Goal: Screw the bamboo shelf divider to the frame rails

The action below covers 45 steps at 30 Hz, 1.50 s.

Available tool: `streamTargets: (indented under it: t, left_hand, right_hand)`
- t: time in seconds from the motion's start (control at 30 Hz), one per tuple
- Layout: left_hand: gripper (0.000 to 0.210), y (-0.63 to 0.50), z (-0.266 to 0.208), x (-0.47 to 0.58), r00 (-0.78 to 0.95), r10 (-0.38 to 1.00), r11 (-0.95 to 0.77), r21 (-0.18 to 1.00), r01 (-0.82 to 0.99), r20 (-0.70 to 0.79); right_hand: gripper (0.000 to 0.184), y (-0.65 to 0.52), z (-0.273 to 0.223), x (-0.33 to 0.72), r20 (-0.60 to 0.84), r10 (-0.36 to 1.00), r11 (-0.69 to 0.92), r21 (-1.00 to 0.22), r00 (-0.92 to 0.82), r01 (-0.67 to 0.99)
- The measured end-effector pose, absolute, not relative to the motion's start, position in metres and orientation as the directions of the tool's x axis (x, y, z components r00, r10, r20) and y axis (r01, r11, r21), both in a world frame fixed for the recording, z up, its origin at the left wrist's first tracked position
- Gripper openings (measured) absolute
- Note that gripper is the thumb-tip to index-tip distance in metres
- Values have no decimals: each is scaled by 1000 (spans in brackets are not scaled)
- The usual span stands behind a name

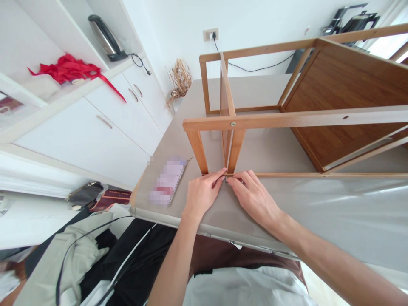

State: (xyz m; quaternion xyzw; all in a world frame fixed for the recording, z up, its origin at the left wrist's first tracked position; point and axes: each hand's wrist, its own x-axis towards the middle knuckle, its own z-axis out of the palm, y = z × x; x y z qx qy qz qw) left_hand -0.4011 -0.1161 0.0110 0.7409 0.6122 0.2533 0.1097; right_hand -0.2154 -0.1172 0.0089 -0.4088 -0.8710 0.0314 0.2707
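A wooden rack frame [267, 120] lies on its side on the grey table, with slats and a panel between its rails. At its lower near rail, my left hand [204, 191] is closed, its thumb and index finger pressed against the wood beside an upright slat [236, 146]. My right hand [255, 197] pinches at the same spot from the right. Between the fingertips of both hands shows a small metal screw-like piece [226, 179], mostly hidden. A bolt head [233, 124] sits in the upper near rail.
A phone [168, 182] lies left of my hands, a thin dark piece [190, 160] by its top end. The table's front edge [178, 222] runs close to my body. White cabinets [95, 123] with a kettle [106, 38] and red ribbon [68, 69] stand left.
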Motion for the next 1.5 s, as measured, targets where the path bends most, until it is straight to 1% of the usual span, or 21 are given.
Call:
streamTargets:
  t: [0.13, 0.23, 0.37, 0.5, 0.63, 0.73, 1.0, 1.2, 1.5]
  left_hand:
    - [31, -116, 11, -401, 124, 962, -229, 467, 854, 245]
    - [30, -116, 11, -401, 129, 959, -236, 461, 855, 252]
    - [31, -116, 9, -401, 131, 956, -244, 465, 851, 261]
    - [30, -116, 8, -401, 128, 956, -241, 462, 853, 262]
    - [30, -116, 10, -400, 133, 959, -238, 462, 854, 249]
    - [30, -115, 11, -400, 131, 958, -239, 458, 856, 256]
    - [30, -116, 11, -401, 129, 959, -236, 459, 856, 252]
    - [30, -115, 12, -400, 129, 959, -235, 452, 861, 252]
    - [30, -116, 11, -401, 127, 960, -234, 462, 855, 251]
  right_hand:
    - [29, -116, 10, -216, 450, 730, 668, -307, -515, 678]
    - [26, -115, 10, -217, 460, 745, 644, -308, -483, 701]
    - [19, -114, 8, -215, 479, 750, 615, -252, -456, 747]
    - [17, -114, 9, -213, 488, 751, 593, -202, -445, 780]
    - [17, -114, 10, -212, 446, 766, 586, -186, -463, 789]
    - [18, -114, 9, -213, 416, 774, 588, -192, -477, 786]
    - [20, -114, 11, -212, 394, 783, 590, -229, -481, 774]
    - [19, -116, 12, -212, 399, 756, 633, -244, -519, 735]
    - [21, -114, 12, -212, 385, 778, 611, -282, -496, 740]
